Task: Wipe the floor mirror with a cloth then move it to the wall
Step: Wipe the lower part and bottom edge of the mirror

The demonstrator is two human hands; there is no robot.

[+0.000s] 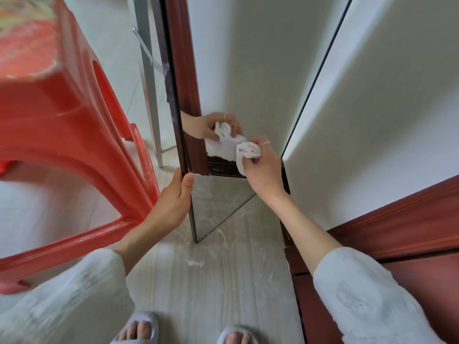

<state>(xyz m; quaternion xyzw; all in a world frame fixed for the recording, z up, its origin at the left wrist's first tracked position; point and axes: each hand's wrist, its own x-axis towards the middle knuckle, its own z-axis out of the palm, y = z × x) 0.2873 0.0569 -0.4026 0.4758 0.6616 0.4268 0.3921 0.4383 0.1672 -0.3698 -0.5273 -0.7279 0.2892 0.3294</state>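
A white cloth (248,151), a red stool (62,135), pale grey slippers (139,328) (2) and reddish-brown trim (397,219).

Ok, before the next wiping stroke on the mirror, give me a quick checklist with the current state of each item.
1. Left hand steadying the mirror by its left edge: ok, fingers curled round the edge.
2. Cloth gripped in the right hand: ok, bunched in the fingers.
3. Cloth touching the glass: ok, it meets its own reflection.
4. Glass clean: not ok, white smears show on the lower part.
5. Room on the left: not ok, the red stool stands close beside the mirror.
6. Mirror's stand firmly set: cannot tell, mostly hidden behind it.
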